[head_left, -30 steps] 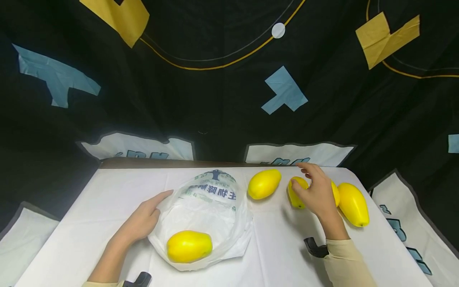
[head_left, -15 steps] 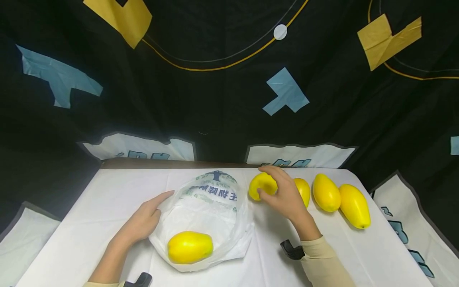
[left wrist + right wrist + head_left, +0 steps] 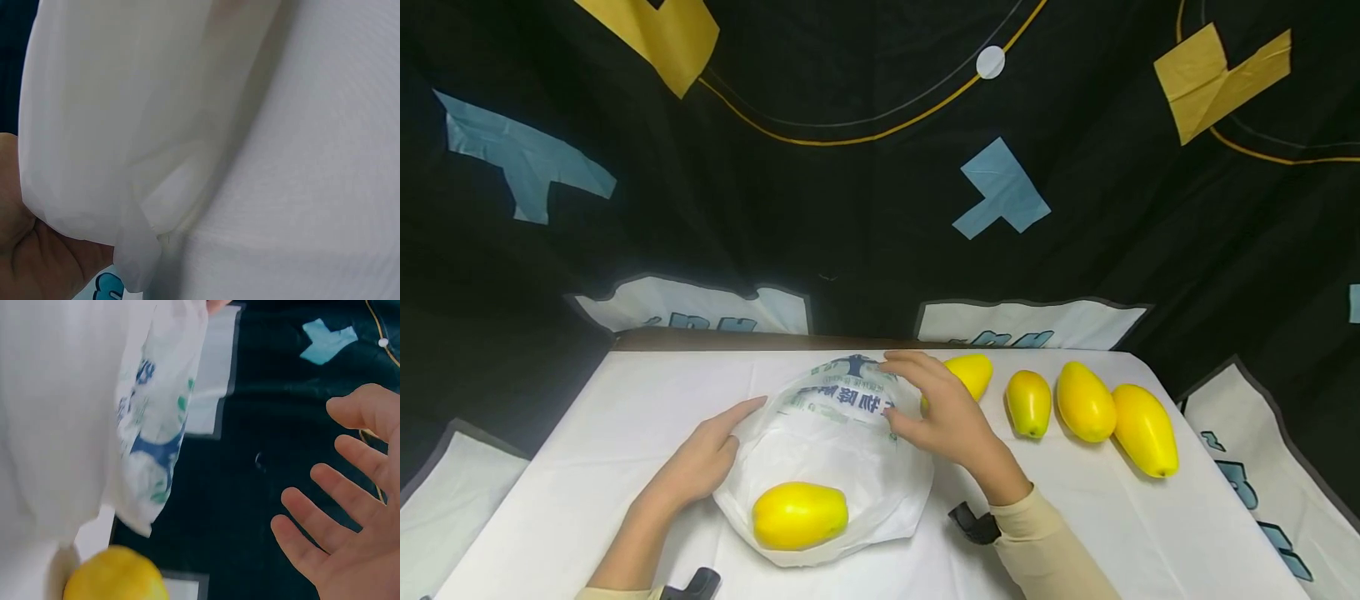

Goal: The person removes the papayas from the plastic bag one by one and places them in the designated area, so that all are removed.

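Observation:
A white translucent plastic bag (image 3: 850,467) with printed text lies on its side, its mouth toward me and one yellow papaya (image 3: 800,516) inside near the opening. At its left rim is my left hand (image 3: 696,458), index finger stretched along the edge; the left wrist view has the bag hiding most of the fingers, so I cannot tell whether they grip the plastic. My right hand (image 3: 951,417) hovers at the bag's upper right edge with thumb and fingers apart. In the right wrist view that same right hand (image 3: 356,494) has spread fingers and holds nothing.
Several more yellow papayas (image 3: 1086,402) lie in a row to the right at the back of the white-covered table (image 3: 1075,517). The leftmost papaya (image 3: 973,372) is partly behind my right hand. A black curtain (image 3: 820,208) hangs past the far edge.
My right hand has moved left from over the papayas at the right, past the leftmost one, to the bag's right edge. The left hand, bag and papayas look unmoved.

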Available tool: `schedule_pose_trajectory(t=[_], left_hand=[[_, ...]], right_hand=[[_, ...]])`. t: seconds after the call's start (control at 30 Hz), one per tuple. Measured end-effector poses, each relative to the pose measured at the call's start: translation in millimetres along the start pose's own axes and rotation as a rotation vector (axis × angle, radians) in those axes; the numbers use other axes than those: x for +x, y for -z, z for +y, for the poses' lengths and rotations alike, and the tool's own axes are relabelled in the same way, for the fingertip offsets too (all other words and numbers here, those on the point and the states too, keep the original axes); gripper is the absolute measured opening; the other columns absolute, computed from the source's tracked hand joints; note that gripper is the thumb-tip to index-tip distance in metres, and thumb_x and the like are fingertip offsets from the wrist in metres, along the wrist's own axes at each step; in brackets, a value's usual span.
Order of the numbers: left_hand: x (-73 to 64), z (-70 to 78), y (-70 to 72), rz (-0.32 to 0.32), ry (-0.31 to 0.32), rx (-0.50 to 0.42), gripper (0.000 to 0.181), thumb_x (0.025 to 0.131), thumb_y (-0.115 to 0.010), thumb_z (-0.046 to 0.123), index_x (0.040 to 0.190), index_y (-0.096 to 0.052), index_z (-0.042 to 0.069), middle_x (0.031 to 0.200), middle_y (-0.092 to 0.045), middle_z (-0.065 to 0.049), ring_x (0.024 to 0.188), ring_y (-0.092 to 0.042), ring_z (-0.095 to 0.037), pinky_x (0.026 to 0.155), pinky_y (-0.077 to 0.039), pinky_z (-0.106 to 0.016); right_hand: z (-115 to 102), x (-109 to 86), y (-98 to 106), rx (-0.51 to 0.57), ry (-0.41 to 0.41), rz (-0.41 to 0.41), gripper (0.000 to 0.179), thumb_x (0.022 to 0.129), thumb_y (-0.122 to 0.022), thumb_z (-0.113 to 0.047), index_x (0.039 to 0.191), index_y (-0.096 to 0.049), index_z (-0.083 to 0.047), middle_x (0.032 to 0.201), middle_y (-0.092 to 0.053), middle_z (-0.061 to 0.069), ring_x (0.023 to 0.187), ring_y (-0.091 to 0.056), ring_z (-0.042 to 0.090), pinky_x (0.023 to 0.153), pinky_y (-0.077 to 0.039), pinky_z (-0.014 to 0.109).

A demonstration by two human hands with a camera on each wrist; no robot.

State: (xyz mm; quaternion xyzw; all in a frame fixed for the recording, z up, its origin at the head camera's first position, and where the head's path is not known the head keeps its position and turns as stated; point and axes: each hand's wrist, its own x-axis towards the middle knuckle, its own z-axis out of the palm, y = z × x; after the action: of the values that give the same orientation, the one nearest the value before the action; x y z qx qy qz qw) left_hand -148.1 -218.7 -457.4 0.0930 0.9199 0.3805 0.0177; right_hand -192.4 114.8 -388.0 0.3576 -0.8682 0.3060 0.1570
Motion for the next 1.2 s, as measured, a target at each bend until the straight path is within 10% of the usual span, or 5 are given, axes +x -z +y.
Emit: schedule_pose_trajectory(t=[0.57,1.2], left_hand=[[0.8,-3.0,0.3,0.009,-0.020,-0.016,0.057,0.092,-0.038,-0.007,0.147,-0.042,0.010,0.144,-0.048,-0.017,0.134,-0.040,-0.041,0.107,-0.031,-0.062],[1.0,-2.8,1.6,0.000,-0.026,0.005,0.057,0.092,-0.038,-0.007,0.147,-0.042,0.010,0.145,-0.046,-0.018,0.134,-0.039,-0.042,0.108,-0.030,-0.063]], right_hand=[[-35,23.0,-33,0.104,0.283,-0.301,0.045,0.087,-0.070,-0.031,0.131,-0.061,-0.022,0.142,-0.051,-0.005,0.133,-0.042,0.009,0.107,-0.039,0.028],[-50,7.6,-71,0.102,0.362,-0.725,0.050,0.090,-0.070,-0.029,0.138,-0.055,-0.027,0.147,-0.046,-0.006,0.134,-0.038,0.004,0.110,-0.027,0.016]])
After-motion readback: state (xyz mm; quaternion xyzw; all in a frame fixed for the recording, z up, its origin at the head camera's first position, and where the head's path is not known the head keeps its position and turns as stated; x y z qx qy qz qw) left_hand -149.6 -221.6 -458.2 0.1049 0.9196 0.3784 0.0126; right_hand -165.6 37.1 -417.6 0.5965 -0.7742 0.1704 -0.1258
